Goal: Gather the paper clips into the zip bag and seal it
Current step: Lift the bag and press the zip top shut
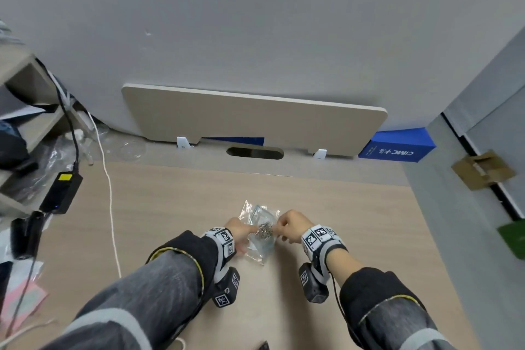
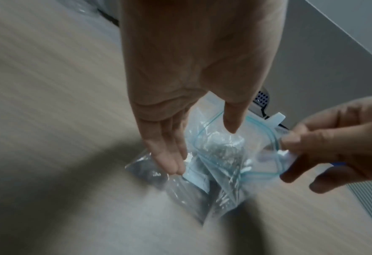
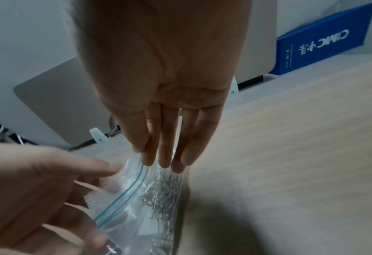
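A clear zip bag (image 1: 257, 213) with a blue-green zip line lies on the wooden desk (image 1: 355, 221), its mouth open (image 2: 268, 132). A bunch of silver paper clips (image 1: 264, 229) sits inside it (image 2: 222, 151) (image 3: 165, 189). My left hand (image 1: 241, 231) holds the bag's left side, fingers (image 2: 169, 160) outside and thumb at the mouth. My right hand (image 1: 284, 226) pinches the bag's rim on the right (image 2: 289, 145). In the right wrist view, the right fingertips (image 3: 165, 162) touch the bag's top edge (image 3: 125, 198), and the left hand (image 3: 101, 174) holds the flap.
A black power adapter (image 1: 61, 193) and a white cord (image 1: 110, 193) lie at the desk's left. A beige panel (image 1: 250, 119) stands at the back, and a blue box (image 1: 397, 148) at the back right. Cluttered shelves (image 1: 25, 122) stand to the left.
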